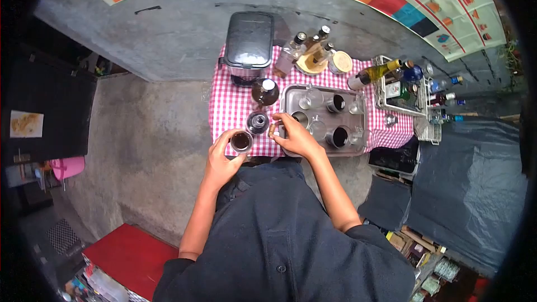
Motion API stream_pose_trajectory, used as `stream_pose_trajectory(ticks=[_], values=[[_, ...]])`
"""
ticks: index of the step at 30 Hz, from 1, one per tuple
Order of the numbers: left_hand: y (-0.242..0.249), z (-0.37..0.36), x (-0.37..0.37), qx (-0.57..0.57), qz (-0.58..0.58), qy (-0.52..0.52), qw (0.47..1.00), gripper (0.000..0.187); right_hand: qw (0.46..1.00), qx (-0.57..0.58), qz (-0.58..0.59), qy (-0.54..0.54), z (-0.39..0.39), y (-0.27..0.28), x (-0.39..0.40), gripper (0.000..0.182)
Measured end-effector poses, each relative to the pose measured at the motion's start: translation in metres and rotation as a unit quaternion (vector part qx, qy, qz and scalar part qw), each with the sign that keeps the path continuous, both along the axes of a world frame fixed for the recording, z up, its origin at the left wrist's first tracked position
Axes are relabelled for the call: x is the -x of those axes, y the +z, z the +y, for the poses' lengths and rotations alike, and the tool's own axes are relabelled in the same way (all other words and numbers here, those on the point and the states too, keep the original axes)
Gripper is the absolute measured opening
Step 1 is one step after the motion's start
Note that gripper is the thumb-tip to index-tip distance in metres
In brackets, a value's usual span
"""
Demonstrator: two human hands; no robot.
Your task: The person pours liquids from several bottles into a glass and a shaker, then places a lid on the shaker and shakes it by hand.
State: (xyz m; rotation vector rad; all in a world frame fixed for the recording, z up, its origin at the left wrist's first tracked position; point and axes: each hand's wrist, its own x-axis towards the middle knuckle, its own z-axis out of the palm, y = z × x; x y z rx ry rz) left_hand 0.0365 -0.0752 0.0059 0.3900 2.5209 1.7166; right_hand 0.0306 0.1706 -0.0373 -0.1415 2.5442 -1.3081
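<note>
Left grip (220,157) curls round a cup (241,141), right grip (297,137) pinches a cork (272,131); likely recorking, next needing careful aim at the bottle (258,123)

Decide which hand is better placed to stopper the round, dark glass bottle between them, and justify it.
Probably the right hand: it pinches what looks like a small brown cylindrical cork, close beside the bottle. The left hand is occupied, holding a clear round cup of dark liquid.

The head view looks forward and down onto the checked tablecloth (224,100).
</note>
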Motion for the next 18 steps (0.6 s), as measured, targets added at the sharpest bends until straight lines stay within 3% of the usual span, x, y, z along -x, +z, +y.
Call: stream_pose_trajectory(ticks=[4, 7, 12, 17, 18], values=[[-0.007, 0.023, 0.003, -0.033, -0.02, -0.093, 0.995, 0.045, 0.992, 0.089, 0.087, 0.0, 0.013, 0.038, -0.03, 0.044], [-0.007, 0.048, 0.003, -0.061, -0.025, -0.158, 0.985, 0.048, 0.989, 0.129, 0.073, -0.002, 0.02, 0.051, -0.051, 0.05], [-0.026, 0.083, 0.0, -0.056, -0.035, -0.215, 0.974, 0.05, 0.991, 0.091, 0.078, -0.052, 0.035, 0.045, -0.068, 0.056], [-0.038, 0.113, -0.005, -0.004, -0.025, -0.22, 0.975, 0.049, 0.993, 0.064, 0.092, -0.041, 0.065, 0.025, -0.067, 0.053], [-0.042, 0.118, -0.008, -0.022, -0.069, -0.204, 0.976, 0.048, 0.995, 0.058, 0.078, -0.028, 0.071, 0.023, -0.066, 0.054]])
